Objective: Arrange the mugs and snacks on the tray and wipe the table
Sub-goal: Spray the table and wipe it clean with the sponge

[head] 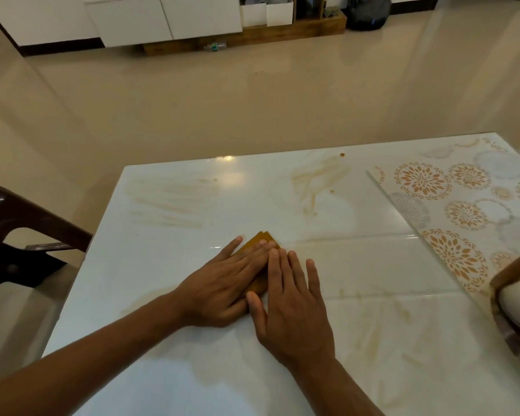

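Observation:
A folded orange-brown cloth (260, 240) lies near the middle of the white glossy table (168, 235). My left hand (222, 283) lies flat on it with straight fingers. My right hand (291, 298) presses beside it, its fingers straight and overlapping the left fingertips on the cloth. Most of the cloth is hidden under both hands. Brown smears (315, 181) streak the tabletop beyond the hands and at the left. At the right edge, a wooden tray rim (514, 267) shows with a white mug (517, 304) in it, cut off by the frame.
A floral patterned mat (463, 211) covers the table's far right part. A dark brown plastic chair (21, 235) stands at the table's left side. Beyond the table lies beige floor, with white cabinets (162, 16) and a plastic bottle (215, 46) far back.

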